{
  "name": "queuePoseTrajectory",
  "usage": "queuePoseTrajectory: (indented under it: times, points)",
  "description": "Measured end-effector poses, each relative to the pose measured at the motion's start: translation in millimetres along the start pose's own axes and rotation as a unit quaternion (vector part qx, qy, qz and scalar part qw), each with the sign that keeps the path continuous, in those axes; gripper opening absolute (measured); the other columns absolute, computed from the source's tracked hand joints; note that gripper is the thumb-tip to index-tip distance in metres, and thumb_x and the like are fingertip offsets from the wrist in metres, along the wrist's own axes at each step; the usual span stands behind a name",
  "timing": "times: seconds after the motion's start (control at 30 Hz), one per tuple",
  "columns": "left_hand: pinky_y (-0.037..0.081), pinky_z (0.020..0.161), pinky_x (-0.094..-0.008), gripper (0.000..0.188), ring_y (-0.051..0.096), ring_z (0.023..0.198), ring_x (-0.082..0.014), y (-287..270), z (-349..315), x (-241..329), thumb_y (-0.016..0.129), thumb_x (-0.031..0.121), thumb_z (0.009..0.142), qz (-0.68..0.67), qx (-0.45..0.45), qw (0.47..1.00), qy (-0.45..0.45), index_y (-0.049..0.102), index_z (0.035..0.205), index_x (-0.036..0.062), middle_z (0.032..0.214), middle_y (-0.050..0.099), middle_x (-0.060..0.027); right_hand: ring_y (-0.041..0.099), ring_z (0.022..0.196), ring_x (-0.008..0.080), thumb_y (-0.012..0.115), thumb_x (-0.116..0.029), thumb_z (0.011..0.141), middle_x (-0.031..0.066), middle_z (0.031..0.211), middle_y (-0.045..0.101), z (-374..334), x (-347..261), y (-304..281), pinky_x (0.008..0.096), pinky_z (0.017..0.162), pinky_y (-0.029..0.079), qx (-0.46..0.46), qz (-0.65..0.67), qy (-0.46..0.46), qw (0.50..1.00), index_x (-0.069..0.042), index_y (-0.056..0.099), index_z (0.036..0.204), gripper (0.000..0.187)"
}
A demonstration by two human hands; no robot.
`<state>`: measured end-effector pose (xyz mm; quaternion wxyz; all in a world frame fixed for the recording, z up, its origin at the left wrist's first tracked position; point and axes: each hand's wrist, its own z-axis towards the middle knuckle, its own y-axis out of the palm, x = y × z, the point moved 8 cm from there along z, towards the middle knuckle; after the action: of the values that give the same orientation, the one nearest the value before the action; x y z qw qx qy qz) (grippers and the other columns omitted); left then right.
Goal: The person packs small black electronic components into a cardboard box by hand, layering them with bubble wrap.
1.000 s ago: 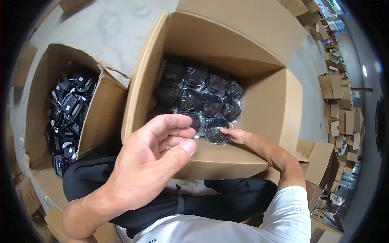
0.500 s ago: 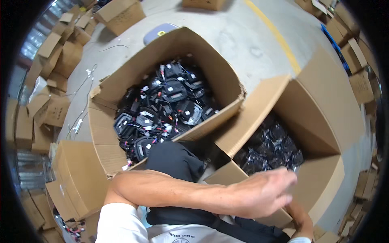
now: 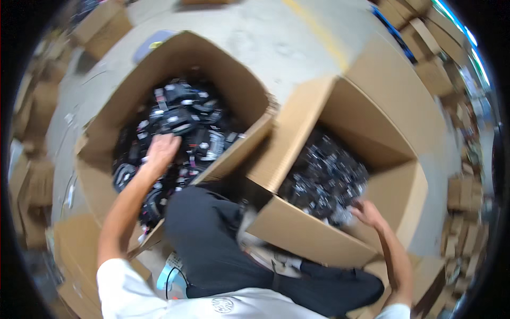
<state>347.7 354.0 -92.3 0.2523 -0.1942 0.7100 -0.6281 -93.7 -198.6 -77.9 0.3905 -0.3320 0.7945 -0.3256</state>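
Note:
My left hand (image 3: 161,151) reaches into the left cardboard box (image 3: 239,154), its fingers stretched over a heap of black plastic parts (image 3: 178,119) with wires and small white connectors. Motion blurs the fingertips, and I see nothing held in them. Inside the right cardboard box (image 3: 308,231), my right hand (image 3: 368,213) is low by the near wall, fingers slightly apart. It is beside a pile of black parts in clear plastic bags (image 3: 324,175); whether it touches the nearest bag I cannot tell.
The two boxes stand close together before my legs. A closed carton (image 3: 79,244) is at the lower left. Cartons crowd both sides, with a blue rack edge (image 3: 393,34) at upper right. A grey-blue stool top (image 3: 151,45) sits behind the left box; cables lie on the floor.
My left hand has swung from above the right box into the left box. My right hand, mostly hidden before, now shows inside the right box. The whole view has shifted.

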Motion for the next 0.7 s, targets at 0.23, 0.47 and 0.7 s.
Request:
queuePoseTrajectory:
  times: [0.23, 0.47, 0.7]
  points:
    - [0.053, 0.083, -0.0412, 0.022, 0.061, 0.105, -0.0334, 15.7, -45.1, -23.9, 0.060, 0.003, 0.082, 0.061, -0.022, 0.997, 0.044, 0.055, 0.103, 0.0028, 0.115, 0.057, -0.0191, 0.071, 0.106, 0.0283, 0.070, -0.028, 0.095, 0.0202, 0.112, 0.073, 9.9, -105.8, -5.9, 0.0379, 0.095, 0.055, -0.024, 0.092, -0.003, 0.995, 0.003, 0.062, 0.127, 0.045]
    - [0.054, 0.099, -0.0462, 0.066, 0.061, 0.119, -0.0440, -201.3, -66.2, -15.3, 0.066, -0.016, 0.062, -0.042, 0.281, 0.959, 0.017, 0.052, 0.125, -0.0013, 0.133, 0.058, -0.0247, 0.072, 0.103, 0.0247, 0.070, -0.025, 0.095, 0.0178, 0.111, 0.074, -38.2, -168.7, -68.3, 0.0375, 0.092, 0.056, 0.011, 0.147, -0.045, 0.988, 0.003, 0.063, 0.126, 0.043]
    - [0.058, 0.093, -0.0594, 0.033, 0.066, 0.109, -0.0487, -391.3, -37.1, 185.7, 0.068, -0.006, 0.078, -0.110, 0.420, 0.791, 0.431, 0.049, 0.105, -0.0041, 0.118, 0.059, -0.0260, 0.052, 0.135, 0.0289, 0.070, -0.026, 0.095, 0.0198, 0.144, 0.054, -42.1, -338.1, -151.1, 0.0412, 0.117, 0.038, 0.071, 0.453, -0.324, 0.828, 0.004, 0.044, 0.147, 0.065]
